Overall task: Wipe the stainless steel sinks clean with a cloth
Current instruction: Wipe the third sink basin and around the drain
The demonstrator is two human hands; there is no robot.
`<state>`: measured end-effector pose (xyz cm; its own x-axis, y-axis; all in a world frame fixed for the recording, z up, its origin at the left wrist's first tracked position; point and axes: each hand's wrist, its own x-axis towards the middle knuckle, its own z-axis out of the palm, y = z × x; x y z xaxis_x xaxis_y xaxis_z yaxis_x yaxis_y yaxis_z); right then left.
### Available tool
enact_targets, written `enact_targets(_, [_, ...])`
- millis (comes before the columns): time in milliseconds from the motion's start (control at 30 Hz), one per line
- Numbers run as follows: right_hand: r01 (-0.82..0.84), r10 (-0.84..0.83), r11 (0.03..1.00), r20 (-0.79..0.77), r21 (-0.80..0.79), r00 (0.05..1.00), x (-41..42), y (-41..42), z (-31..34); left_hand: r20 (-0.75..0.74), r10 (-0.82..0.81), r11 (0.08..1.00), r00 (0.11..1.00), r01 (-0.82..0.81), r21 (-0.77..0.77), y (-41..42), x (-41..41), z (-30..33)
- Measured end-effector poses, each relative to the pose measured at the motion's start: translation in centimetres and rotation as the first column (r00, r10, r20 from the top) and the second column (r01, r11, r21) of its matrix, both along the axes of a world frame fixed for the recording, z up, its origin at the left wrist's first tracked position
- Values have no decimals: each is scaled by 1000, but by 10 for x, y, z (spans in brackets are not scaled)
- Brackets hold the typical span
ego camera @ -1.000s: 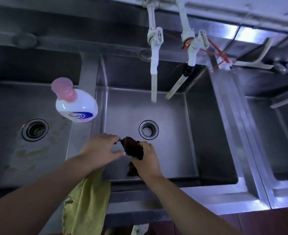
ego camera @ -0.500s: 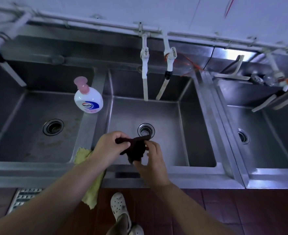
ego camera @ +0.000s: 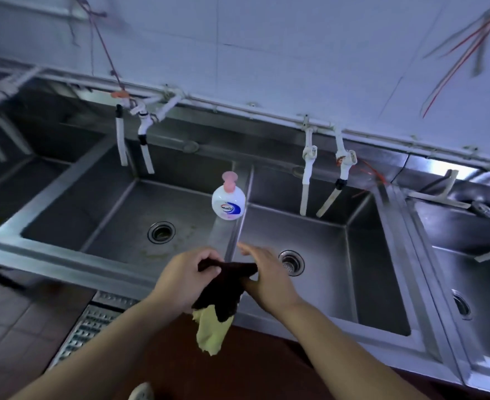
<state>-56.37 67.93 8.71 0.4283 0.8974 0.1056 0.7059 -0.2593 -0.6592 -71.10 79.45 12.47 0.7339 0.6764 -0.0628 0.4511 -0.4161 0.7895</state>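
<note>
**Dark cloth held over the sink front**

A pale tiled wall (ego camera: 266, 53) is seen behind a long row of steel sinks, with white pipes and taps fixed along its foot. A red-brown floor and a metal grate (ego camera: 88, 327) are visible below the front rim. The left sink (ego camera: 116, 215) is marked by yellowish stains near its drain; the middle sink (ego camera: 324, 255) lies just beside it, and a further sink (ego camera: 468, 269) is seen towards the right edge. A soap bottle (ego camera: 228, 201) with a pink pump is stood upright on the divider between the left and middle sinks, near the back.

A dark cloth (ego camera: 223, 287) is held above the front rim, at the near end of that divider. One end of it is gripped in the curled fingers of the left hand (ego camera: 184, 277). The other end is pinched by the right hand (ego camera: 266, 277) between thumb and palm side, while its fingers are stretched forward over the middle sink. A yellow cloth (ego camera: 210, 332) is seen hanging below the dark one, over the floor; what holds it cannot be told.
</note>
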Motion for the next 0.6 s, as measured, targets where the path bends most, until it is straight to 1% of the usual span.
enact_targets(67, [-39, 39, 999, 28, -27, 999, -12, 27, 1, -14, 18, 1000, 1000, -18, -3, 22, -18, -2])
enact_targets(167, [-47, 48, 996, 11, -80, 999, -36, 73, -3, -51, 41, 999, 998, -41, 5, 65, -47, -8])
enact_targets(267, [-8, 1, 991, -52, -136, 999, -68, 126, -12, -132, 62, 998, 989, -58, 36, 118, -83, -17])
enact_targets(367, [-15, -10, 982, -129, -188, 992, -100, 184, -19, -230, 77, 995, 970, -59, 84, 175, -122, -29])
enact_targets(467, [6, -31, 986, -149, -166, 988, -125, 234, -23, -254, 103, 992, 962, -81, 95, 227, -151, -38])
enact_targets(600, [136, -149, 987, -166, -90, 975, -139, 269, -30, -230, 99, 989, 968, -71, 126, 278, -156, -43])
